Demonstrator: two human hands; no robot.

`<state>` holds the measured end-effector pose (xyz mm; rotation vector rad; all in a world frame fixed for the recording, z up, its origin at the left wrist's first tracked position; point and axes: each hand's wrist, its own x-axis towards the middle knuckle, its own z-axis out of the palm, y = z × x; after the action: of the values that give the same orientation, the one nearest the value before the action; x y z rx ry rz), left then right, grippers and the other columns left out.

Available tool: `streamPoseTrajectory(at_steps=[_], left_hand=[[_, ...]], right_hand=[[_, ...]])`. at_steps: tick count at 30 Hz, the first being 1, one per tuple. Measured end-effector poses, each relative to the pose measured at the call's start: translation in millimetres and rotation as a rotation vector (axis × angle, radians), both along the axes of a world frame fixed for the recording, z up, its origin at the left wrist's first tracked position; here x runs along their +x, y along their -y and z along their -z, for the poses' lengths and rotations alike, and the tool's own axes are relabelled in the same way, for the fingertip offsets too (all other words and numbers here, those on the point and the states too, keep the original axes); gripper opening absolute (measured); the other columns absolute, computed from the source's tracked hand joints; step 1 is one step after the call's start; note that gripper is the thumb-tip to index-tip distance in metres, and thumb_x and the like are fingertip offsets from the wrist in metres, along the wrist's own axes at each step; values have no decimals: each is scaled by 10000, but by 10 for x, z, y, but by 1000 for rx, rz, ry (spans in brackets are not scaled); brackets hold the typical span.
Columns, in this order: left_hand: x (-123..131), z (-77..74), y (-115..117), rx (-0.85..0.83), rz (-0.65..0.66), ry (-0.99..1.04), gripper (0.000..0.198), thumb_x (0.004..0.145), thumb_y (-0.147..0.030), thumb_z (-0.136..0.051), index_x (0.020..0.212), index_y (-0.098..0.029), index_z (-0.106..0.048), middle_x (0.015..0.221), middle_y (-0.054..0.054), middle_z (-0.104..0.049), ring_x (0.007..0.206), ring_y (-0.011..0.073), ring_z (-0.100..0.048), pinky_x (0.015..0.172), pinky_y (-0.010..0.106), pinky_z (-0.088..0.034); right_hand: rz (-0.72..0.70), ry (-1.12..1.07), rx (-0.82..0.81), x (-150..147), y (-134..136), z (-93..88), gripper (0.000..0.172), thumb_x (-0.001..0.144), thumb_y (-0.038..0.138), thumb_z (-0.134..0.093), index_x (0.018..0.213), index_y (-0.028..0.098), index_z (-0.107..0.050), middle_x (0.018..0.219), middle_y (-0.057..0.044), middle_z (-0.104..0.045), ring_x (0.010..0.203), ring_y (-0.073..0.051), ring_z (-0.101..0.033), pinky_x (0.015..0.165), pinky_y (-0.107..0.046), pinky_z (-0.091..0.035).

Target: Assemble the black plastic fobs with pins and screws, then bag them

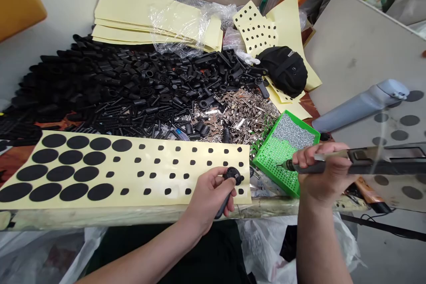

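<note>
My left hand (210,193) is closed on a black plastic part (233,175) with a round head and a handle, above the yellow adhesive sheet (186,153). Round and small black pads lie on that sheet. In my right hand (322,173) is a grey and black electric screwdriver (372,159), held sideways with its tip pointing left. The tip is over the green basket (278,157), whose far end holds many small silver screws (289,131). Beside the basket lies a pile of metal clips (242,108).
Behind the sheet spreads a large heap of black plastic parts (133,80). Farther back are stacked yellow sheets (133,9) under clear plastic film. A black pouch (284,71) and a grey-blue tube (356,106) are at the right. A yellow bin (21,4) stands top left.
</note>
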<state>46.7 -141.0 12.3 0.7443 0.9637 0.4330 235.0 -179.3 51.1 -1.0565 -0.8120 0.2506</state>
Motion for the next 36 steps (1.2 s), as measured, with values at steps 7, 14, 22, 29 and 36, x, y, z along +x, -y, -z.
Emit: streamPoseTrajectory(at_steps=[7, 14, 22, 29, 36], left_hand=[[-25, 6, 11, 10, 7, 49, 208, 695, -286, -604, 827, -138, -543, 536, -39, -562, 346, 70, -463, 306, 166, -343], [-18, 44, 19, 24, -33, 72, 201, 691, -289, -610, 816, -149, -540, 513, -53, -547, 322, 70, -453, 296, 166, -334], [-12, 40, 38, 23, -54, 94, 209, 692, -289, -625, 824, -149, -543, 511, -55, -548, 325, 74, -464, 303, 168, -333], [-10, 48, 37, 29, -42, 81, 228, 694, -298, -627, 845, -142, -557, 509, -55, -545, 326, 74, -464, 302, 168, -334], [-6, 43, 42, 25, -41, 87, 237, 689, -305, -634, 842, -143, -553, 518, -59, -537, 325, 73, -466, 305, 171, -337]], right_hand=[[-201, -51, 5, -359, 22, -289, 505, 642, 674, -686, 610, 196, -529, 422, 91, -402, 312, -54, -342, 322, -199, -333], [-331, -89, -15, -672, -72, -287, 504, 632, 678, -689, 613, 203, -522, 428, 96, -393, 307, -62, -354, 314, -203, -369], [-387, -100, -46, -667, -84, -201, 492, 637, 672, -691, 656, 209, -529, 445, 96, -404, 325, -71, -369, 330, -212, -380], [-412, -140, -53, -696, -118, -152, 480, 625, 626, -732, 625, 199, -513, 424, 100, -423, 314, -63, -360, 324, -196, -370], [-380, -148, -80, -741, -120, -120, 509, 601, 659, -725, 629, 205, -497, 424, 107, -423, 304, -58, -349, 326, -193, -363]])
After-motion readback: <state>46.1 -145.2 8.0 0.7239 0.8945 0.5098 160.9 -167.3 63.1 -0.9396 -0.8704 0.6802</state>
